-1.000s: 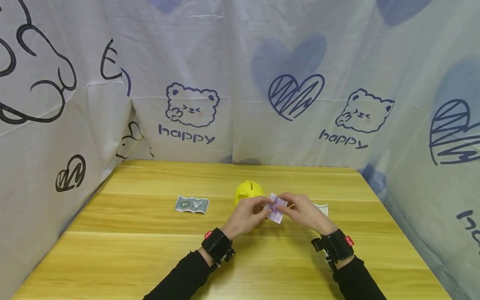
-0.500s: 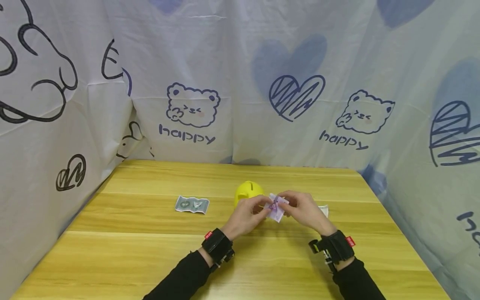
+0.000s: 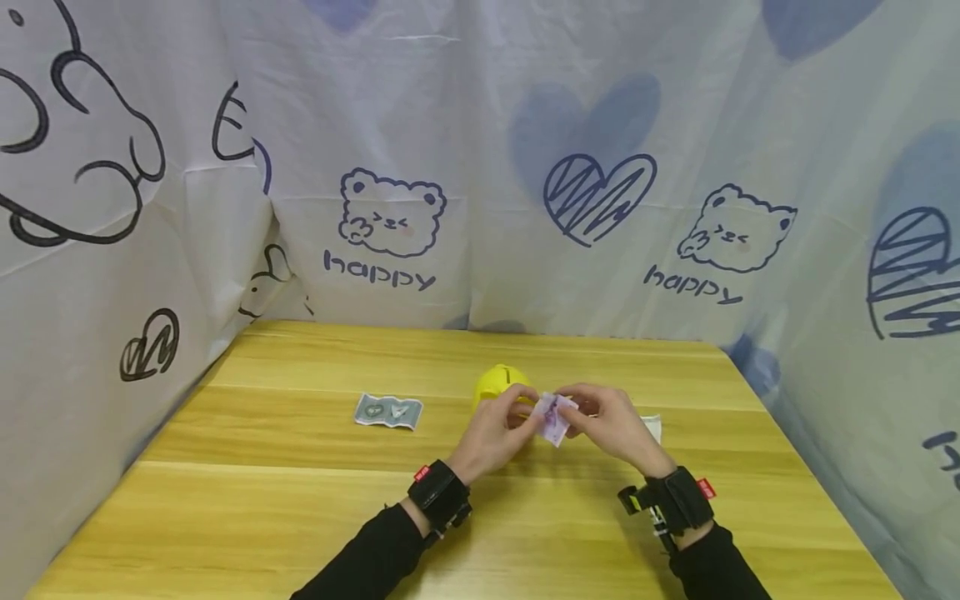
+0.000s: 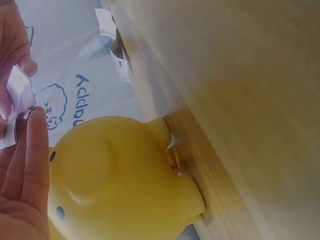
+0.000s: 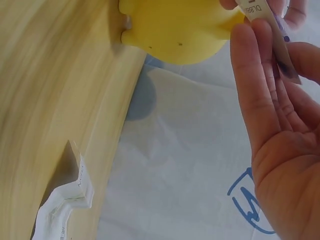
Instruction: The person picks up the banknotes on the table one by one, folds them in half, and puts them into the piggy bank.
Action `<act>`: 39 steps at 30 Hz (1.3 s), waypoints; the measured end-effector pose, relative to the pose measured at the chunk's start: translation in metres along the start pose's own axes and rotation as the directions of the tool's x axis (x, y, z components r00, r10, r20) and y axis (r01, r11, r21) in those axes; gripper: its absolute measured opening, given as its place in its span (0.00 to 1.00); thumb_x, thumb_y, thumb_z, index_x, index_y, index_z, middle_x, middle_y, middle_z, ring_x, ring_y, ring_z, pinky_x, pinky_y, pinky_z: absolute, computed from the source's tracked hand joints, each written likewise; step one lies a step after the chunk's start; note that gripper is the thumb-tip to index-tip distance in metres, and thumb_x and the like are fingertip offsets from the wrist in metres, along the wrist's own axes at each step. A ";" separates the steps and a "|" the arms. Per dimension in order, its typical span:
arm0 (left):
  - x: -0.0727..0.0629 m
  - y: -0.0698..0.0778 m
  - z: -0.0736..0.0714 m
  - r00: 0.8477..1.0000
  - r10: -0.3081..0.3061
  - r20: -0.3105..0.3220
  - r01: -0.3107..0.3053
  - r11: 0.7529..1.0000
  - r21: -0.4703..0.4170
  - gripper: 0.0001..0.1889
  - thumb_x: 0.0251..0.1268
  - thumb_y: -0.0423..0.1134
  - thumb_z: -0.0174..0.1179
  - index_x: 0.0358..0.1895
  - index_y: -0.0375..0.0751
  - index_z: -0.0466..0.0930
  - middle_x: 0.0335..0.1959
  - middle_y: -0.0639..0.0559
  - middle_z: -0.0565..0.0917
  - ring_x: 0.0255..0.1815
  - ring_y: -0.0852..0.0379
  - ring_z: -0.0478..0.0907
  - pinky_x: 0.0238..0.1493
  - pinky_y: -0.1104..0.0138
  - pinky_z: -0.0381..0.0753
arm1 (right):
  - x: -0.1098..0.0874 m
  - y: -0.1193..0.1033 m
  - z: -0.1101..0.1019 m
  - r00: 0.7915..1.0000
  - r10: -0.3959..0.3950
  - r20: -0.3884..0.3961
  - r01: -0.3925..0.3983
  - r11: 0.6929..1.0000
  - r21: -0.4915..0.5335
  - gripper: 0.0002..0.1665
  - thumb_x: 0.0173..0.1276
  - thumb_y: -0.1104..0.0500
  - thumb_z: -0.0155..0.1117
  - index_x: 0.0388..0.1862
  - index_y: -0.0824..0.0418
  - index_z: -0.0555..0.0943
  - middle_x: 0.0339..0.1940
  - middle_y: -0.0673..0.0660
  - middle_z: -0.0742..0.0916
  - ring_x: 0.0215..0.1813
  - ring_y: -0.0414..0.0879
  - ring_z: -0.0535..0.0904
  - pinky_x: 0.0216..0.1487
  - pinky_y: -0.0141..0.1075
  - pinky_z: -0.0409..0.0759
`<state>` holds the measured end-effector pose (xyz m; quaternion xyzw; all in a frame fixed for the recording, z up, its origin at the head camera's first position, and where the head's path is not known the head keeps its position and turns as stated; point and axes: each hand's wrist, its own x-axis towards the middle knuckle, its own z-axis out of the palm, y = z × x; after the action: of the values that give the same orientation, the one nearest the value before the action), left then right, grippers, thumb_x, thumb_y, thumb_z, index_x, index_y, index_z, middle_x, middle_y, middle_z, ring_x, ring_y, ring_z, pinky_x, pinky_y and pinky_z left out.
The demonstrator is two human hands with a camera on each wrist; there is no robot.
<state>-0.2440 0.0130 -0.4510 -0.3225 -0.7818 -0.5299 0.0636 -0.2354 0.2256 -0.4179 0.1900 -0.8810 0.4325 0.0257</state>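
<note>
A purple banknote [image 3: 555, 419] with a crease is held up above the table between both hands. My left hand [image 3: 497, 433] pinches its left edge between thumb and fingers. On the other side, my right hand [image 3: 611, 425] pinches it with the thumb on the near face. The right wrist view shows the banknote [image 5: 272, 35] almost edge-on between thumb and fingers. Just behind the left hand stands a yellow piggy bank [image 3: 497, 383], a slot on its top. In the left wrist view the piggy bank [image 4: 110, 170] stands on its feet, close to the left fingers.
A grey-green banknote [image 3: 388, 412] lies wavy on the wooden table [image 3: 300, 500], left of the piggy bank. To the right, a pale creased banknote [image 5: 65, 200] lies on the table, partly hidden behind the right hand in the head view. A printed cloth [image 3: 495, 250] surrounds the back and sides.
The purple banknote has turned and bent a little between the hands, and the right thumb has shifted on it. Both hands stay in about the same place; the head view has shifted slightly.
</note>
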 end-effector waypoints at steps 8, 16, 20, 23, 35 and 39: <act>0.001 0.002 -0.001 0.998 0.032 -0.045 -0.030 0.999 0.043 0.08 0.72 0.41 0.58 0.47 0.41 0.78 0.45 0.44 0.87 0.43 0.53 0.86 0.42 0.71 0.83 | 0.001 0.002 -0.001 0.999 -0.018 0.041 0.015 0.996 0.089 0.22 0.70 0.54 0.65 0.59 0.62 0.80 0.44 0.62 0.88 0.34 0.48 0.87 0.34 0.34 0.85; 0.002 0.001 0.000 0.997 0.061 -0.041 -0.058 0.996 0.067 0.07 0.71 0.39 0.59 0.44 0.40 0.80 0.42 0.46 0.87 0.40 0.55 0.87 0.39 0.73 0.82 | 0.000 0.001 -0.003 0.997 -0.020 0.068 0.015 0.997 0.073 0.25 0.69 0.50 0.64 0.61 0.58 0.79 0.44 0.58 0.89 0.37 0.45 0.87 0.37 0.35 0.85; 0.001 0.000 0.002 0.997 0.063 -0.040 -0.059 0.994 0.089 0.06 0.70 0.38 0.60 0.43 0.40 0.80 0.42 0.47 0.88 0.40 0.55 0.87 0.38 0.74 0.82 | -0.001 0.002 -0.004 0.997 -0.014 0.080 0.009 0.998 0.054 0.25 0.69 0.48 0.64 0.61 0.56 0.79 0.42 0.55 0.88 0.38 0.44 0.87 0.38 0.37 0.85; 0.000 0.000 0.002 0.997 0.065 -0.040 -0.060 0.993 0.106 0.05 0.70 0.38 0.60 0.43 0.41 0.81 0.41 0.48 0.88 0.39 0.56 0.86 0.37 0.74 0.82 | -0.002 0.002 -0.004 0.996 -0.019 0.089 0.014 0.998 0.057 0.23 0.70 0.51 0.64 0.62 0.57 0.79 0.42 0.55 0.88 0.39 0.44 0.87 0.39 0.37 0.85; 0.000 0.000 0.003 0.995 0.095 -0.017 -0.091 0.984 0.155 0.11 0.73 0.43 0.56 0.48 0.48 0.87 0.41 0.57 0.89 0.30 0.66 0.78 0.31 0.74 0.78 | -0.003 -0.007 -0.003 0.999 -0.007 0.050 0.004 0.997 0.074 0.20 0.70 0.58 0.63 0.60 0.60 0.79 0.43 0.61 0.88 0.37 0.48 0.87 0.38 0.33 0.85; -0.001 0.000 0.003 0.993 0.121 0.007 -0.121 0.981 0.153 0.11 0.73 0.41 0.56 0.50 0.50 0.87 0.46 0.56 0.88 0.35 0.67 0.80 0.32 0.75 0.79 | -0.008 -0.024 -0.005 0.999 -0.005 0.039 0.002 0.998 0.065 0.19 0.69 0.60 0.64 0.58 0.63 0.79 0.42 0.63 0.88 0.37 0.52 0.87 0.38 0.33 0.85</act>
<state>-0.2430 0.0149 -0.4525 -0.3630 -0.7991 -0.4637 0.1213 -0.2200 0.2182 -0.3982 0.2007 -0.8665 0.4571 0.0028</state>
